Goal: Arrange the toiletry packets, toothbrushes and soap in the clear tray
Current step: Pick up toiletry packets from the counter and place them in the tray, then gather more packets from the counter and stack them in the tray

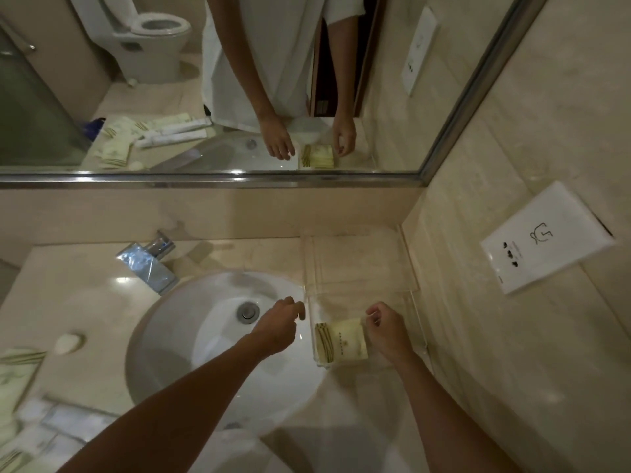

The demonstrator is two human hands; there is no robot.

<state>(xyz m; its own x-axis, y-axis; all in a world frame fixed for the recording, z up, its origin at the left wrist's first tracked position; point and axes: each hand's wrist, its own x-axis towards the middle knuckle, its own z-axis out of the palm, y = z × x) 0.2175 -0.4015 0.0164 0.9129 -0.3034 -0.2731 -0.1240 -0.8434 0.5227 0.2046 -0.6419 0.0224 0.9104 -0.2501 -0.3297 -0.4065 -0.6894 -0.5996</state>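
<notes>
Tray (418, 312) far half free; packets (341, 341) fill near corner.

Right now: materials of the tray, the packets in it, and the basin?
Clear tray: looks like rigid acrylic, transparent, glossy edges catching light.
Packets: seemingly paper or thin card, matte pale yellow with dark stripes and print.
Basin: probably glazed ceramic, white, smooth, with soft reflections.
</notes>
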